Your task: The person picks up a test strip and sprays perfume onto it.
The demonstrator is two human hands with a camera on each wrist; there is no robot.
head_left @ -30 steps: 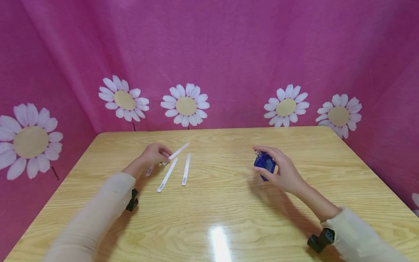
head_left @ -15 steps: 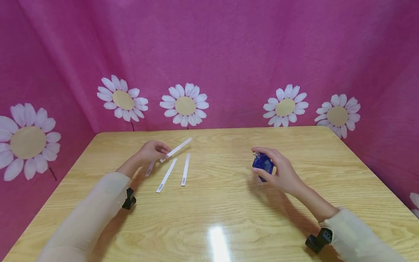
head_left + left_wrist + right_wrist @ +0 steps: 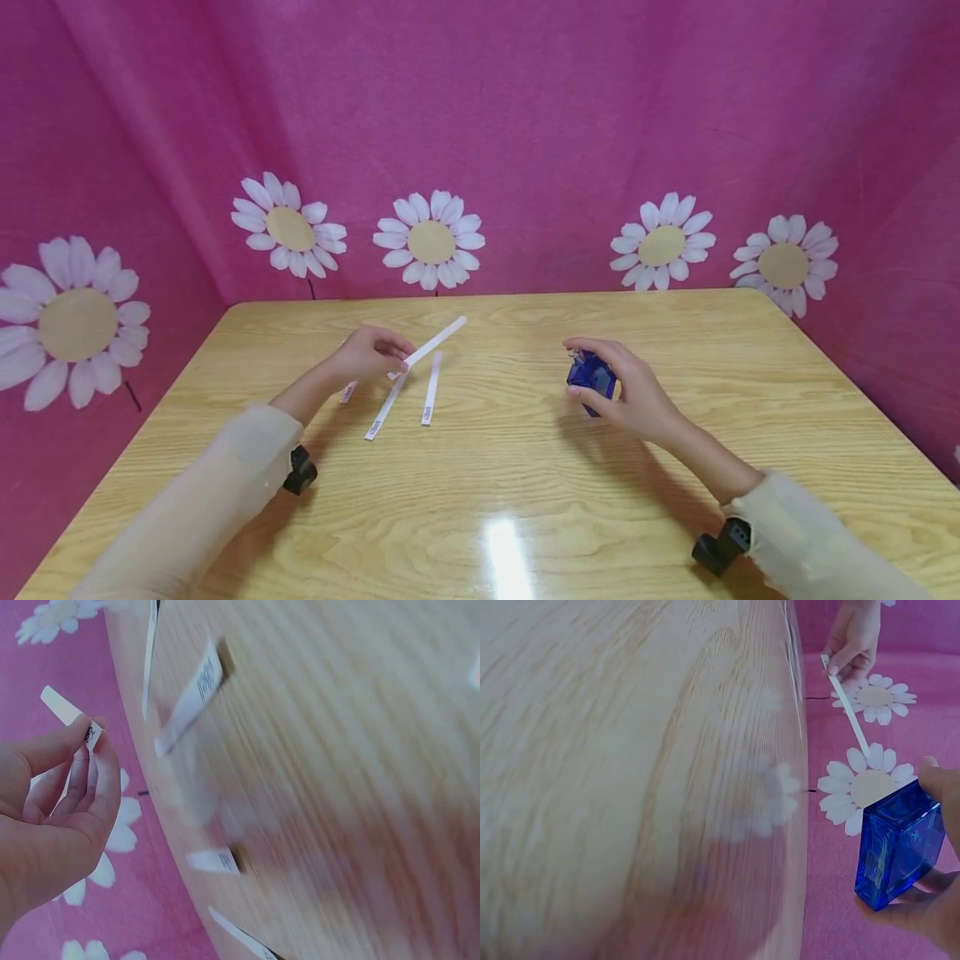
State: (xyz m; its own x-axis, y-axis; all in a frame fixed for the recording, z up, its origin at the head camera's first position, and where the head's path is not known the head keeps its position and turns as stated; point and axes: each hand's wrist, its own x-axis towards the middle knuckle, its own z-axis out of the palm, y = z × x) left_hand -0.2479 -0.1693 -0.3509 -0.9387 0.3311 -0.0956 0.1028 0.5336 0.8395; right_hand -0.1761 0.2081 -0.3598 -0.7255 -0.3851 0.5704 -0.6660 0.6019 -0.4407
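My left hand [image 3: 366, 354] pinches a white paper scent strip [image 3: 441, 338] near its printed end between thumb and fingers. The strip slants up to the right, its far part crossing over the table in the head view. In the left wrist view the printed end of that strip [image 3: 91, 735] shows at the fingertips. To the right, my right hand [image 3: 641, 392] grips a blue glass perfume bottle [image 3: 600, 377], thumb on one side and fingers on the other. Its faceted glass [image 3: 900, 844] fills the lower right of the right wrist view. A small spray top [image 3: 576, 355] shows at its upper left.
More scent strips lie on the wooden table [image 3: 495, 467]: one [image 3: 386, 410] beneath the held strip, one [image 3: 431, 392] to its right, and one [image 3: 348, 392] partly hidden behind the left hand. A pink curtain [image 3: 525, 125] with daisies hangs behind the table.
My left hand has lifted the strip and moved right with it. My right hand has shifted slightly left with the bottle.
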